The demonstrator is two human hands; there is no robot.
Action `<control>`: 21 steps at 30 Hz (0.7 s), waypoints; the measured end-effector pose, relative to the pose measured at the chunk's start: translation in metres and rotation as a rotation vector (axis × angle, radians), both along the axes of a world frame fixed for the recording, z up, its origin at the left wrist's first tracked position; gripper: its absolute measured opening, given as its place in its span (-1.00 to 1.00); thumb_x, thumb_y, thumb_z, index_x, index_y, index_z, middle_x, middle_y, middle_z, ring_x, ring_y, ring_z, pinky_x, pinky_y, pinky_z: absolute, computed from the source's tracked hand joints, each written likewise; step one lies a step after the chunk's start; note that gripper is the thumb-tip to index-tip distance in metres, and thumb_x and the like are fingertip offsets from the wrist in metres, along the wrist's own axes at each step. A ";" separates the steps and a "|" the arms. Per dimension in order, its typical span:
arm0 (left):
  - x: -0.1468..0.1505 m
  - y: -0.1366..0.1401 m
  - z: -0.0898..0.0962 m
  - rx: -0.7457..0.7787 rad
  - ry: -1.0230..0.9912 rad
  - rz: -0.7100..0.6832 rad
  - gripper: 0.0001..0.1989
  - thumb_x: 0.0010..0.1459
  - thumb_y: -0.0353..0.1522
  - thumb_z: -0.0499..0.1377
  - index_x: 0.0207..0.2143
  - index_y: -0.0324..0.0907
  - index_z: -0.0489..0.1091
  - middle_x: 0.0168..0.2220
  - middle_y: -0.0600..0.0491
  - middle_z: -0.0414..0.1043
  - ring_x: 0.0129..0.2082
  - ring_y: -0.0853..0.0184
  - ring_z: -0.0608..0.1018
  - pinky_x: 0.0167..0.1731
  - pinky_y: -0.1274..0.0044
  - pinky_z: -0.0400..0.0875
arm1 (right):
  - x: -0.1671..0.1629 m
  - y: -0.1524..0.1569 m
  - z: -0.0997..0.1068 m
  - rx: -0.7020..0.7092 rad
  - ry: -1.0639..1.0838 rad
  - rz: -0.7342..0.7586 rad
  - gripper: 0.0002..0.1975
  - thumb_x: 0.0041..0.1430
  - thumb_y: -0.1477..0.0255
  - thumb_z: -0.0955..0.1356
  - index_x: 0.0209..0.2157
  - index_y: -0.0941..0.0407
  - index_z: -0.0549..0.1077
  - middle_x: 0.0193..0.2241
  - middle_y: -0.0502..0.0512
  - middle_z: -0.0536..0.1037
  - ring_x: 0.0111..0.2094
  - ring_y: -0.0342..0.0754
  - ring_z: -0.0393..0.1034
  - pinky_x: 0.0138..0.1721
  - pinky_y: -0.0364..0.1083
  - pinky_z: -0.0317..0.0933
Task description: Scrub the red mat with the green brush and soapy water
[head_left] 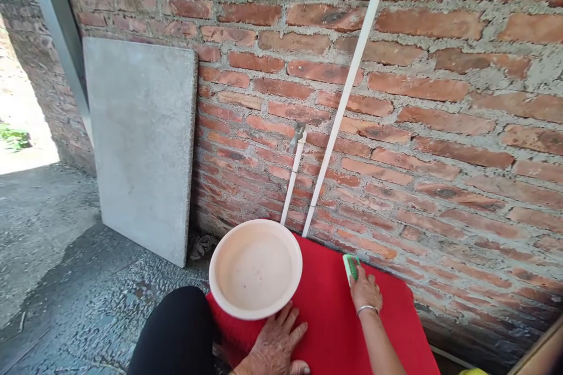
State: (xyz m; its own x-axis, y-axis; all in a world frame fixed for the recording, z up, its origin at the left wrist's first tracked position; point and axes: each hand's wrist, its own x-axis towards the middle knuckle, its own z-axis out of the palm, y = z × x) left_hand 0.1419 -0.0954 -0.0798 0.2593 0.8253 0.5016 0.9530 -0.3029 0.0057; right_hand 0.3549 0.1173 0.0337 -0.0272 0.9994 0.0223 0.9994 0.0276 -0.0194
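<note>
green brush (pixel 350 265) in right grip (pixel 366 293)

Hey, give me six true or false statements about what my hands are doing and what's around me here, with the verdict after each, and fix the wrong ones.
1. The right hand holds a green brush. True.
2. The left hand rests on the red cloth beside the basin. True.
3. The basin is upside down. False: the basin sits with its open side up.
4. The green brush lies inside the basin. False: it is in the right hand, apart from the basin.
5. A gray slab stands on edge by the brick wall. True.
6. The gray slab lies on the red cloth. False: it stands on the ground, left of the basin.
</note>
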 end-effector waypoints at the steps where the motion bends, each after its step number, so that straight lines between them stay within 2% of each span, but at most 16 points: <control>1: 0.001 0.000 0.000 -0.028 -0.014 0.004 -0.19 0.09 0.28 -0.02 0.22 0.05 0.34 0.15 -0.06 0.45 0.19 0.00 0.40 0.11 0.28 0.26 | 0.010 0.002 0.001 -0.005 -0.004 -0.036 -0.45 0.36 0.31 0.06 0.29 0.18 0.22 0.03 0.44 0.45 -0.11 0.17 0.48 -0.15 0.08 0.27; 4: 0.001 0.001 -0.001 -0.066 -0.033 0.004 -0.19 0.09 0.28 -0.01 0.23 0.06 0.33 0.17 -0.07 0.43 0.19 -0.01 0.39 0.12 0.27 0.24 | 0.012 -0.003 -0.001 -0.014 0.003 -0.038 -0.45 0.37 0.33 0.04 0.29 0.20 0.21 0.01 0.44 0.46 -0.14 0.14 0.50 -0.18 0.05 0.29; 10: -0.004 0.004 -0.007 0.036 0.031 0.000 -0.21 0.09 0.29 -0.04 0.19 0.07 0.37 0.09 -0.05 0.50 0.14 0.04 0.44 0.10 0.31 0.25 | -0.056 -0.030 -0.024 0.011 0.060 0.282 -0.54 0.36 0.30 0.16 0.25 -0.11 0.29 0.07 0.15 0.43 -0.02 -0.03 0.43 0.00 -0.07 0.21; 13: -0.006 0.005 -0.008 0.080 0.057 -0.004 -0.23 0.10 0.28 -0.03 0.18 0.07 0.38 0.07 -0.05 0.51 0.11 0.07 0.46 0.10 0.33 0.25 | -0.066 -0.028 -0.025 0.024 0.055 0.330 -0.55 0.35 0.29 0.18 0.24 -0.19 0.29 0.05 0.10 0.44 0.01 -0.03 0.40 0.04 -0.06 0.18; 16: -0.005 0.005 -0.009 0.104 0.063 -0.010 -0.22 0.10 0.28 -0.04 0.17 0.05 0.39 0.06 -0.04 0.52 0.11 0.07 0.46 0.08 0.35 0.26 | -0.039 -0.013 -0.019 0.030 0.014 0.224 -0.53 0.34 0.30 0.16 0.24 -0.11 0.30 0.05 0.20 0.44 0.02 0.07 0.40 0.01 0.03 0.20; 21: -0.001 0.005 -0.010 0.096 0.038 0.002 -0.19 0.08 0.29 -0.04 0.20 0.05 0.36 0.09 -0.04 0.50 0.14 0.05 0.43 0.10 0.34 0.23 | 0.047 0.008 -0.003 0.033 -0.037 -0.067 -0.46 0.35 0.33 0.07 0.30 0.07 0.24 -0.03 0.39 0.49 -0.10 0.18 0.48 -0.14 0.11 0.26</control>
